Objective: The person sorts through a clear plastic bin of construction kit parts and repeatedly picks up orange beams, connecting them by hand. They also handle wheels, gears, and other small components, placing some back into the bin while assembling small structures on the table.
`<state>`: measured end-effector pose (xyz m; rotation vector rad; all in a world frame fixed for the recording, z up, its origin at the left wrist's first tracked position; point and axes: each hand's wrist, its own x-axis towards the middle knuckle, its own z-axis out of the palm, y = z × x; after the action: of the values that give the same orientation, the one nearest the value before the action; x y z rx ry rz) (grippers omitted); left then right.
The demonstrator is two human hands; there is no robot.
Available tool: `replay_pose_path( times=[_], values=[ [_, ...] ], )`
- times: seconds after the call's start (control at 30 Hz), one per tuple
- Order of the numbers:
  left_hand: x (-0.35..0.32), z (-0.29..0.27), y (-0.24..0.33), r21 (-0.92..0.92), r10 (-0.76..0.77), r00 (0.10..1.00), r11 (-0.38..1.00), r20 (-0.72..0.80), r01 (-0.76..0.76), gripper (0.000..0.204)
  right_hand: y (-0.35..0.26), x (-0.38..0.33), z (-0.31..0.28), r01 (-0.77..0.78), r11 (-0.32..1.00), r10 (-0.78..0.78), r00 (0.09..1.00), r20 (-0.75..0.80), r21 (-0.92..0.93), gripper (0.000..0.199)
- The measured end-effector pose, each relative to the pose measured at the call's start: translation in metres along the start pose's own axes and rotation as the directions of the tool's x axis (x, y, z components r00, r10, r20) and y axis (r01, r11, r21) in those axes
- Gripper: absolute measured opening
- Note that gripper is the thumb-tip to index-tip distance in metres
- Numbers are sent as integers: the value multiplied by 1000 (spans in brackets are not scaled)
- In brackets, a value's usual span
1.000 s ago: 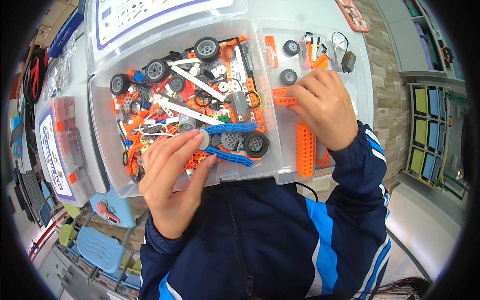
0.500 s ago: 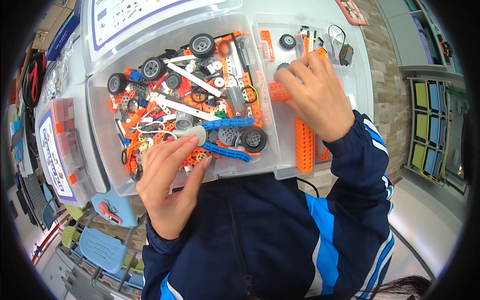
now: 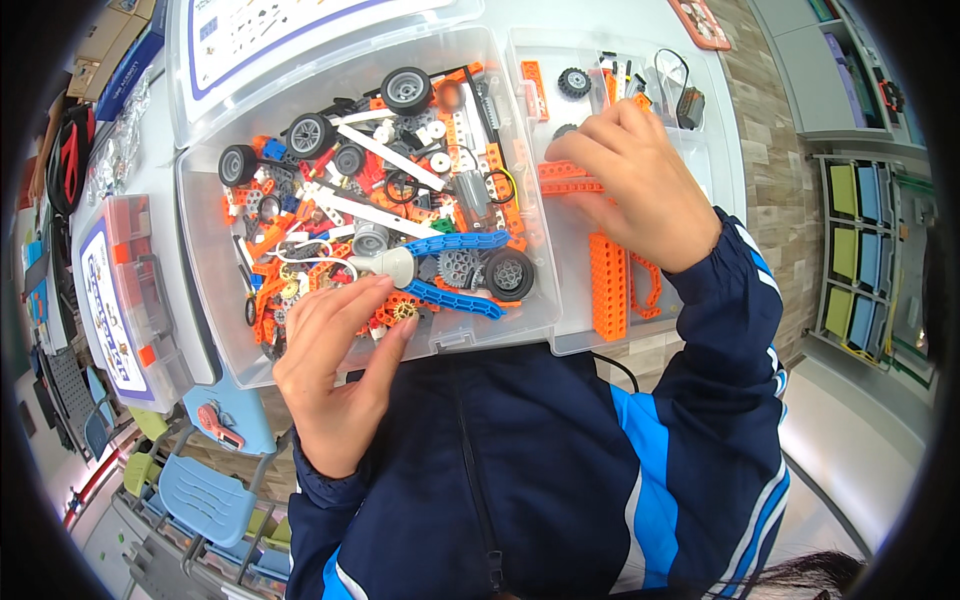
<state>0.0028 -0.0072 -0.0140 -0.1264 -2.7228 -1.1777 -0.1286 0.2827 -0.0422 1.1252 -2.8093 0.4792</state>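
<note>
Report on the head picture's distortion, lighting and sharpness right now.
Head view: black fills the corners, and the grey rack of green and blue bins leans and bends near the right rim; same view, the pale smooth surface at lower right glows near white; same view, the long blue ridged plastic strips look fairly sharp.

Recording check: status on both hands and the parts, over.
Left hand at parts bin, thumb and fingers apart, near grey disc. Right hand over clear tray, grip unclear. Orange beam partly hidden by right hand.
</note>
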Motion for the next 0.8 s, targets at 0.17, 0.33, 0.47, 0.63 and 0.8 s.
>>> replay_pose_path(
  times=[0.17,0.33,0.47,0.63,0.8],
  values=[
    [0,1,-2,-4,-4,1000,1000,5,4,35,4,-1,-1,4,999,-4,1000,2,-34,37],
    [-2,0,-2,-7,-20,1000,1000,11,20,34,7,-3,4,18,999,-18,1000,4,-35,38],
    [-2,1,-4,-7,-15,1000,1000,8,15,33,6,-3,7,27,999,-27,1000,-3,-45,38],
    [-3,1,-5,-9,-32,999,999,10,32,32,3,-6,6,54,992,-54,999,11,-112,34],
    [-3,1,-4,-16,-28,999,999,19,28,31,-2,-2,13,76,975,-74,997,15,-209,34]
  ],
)
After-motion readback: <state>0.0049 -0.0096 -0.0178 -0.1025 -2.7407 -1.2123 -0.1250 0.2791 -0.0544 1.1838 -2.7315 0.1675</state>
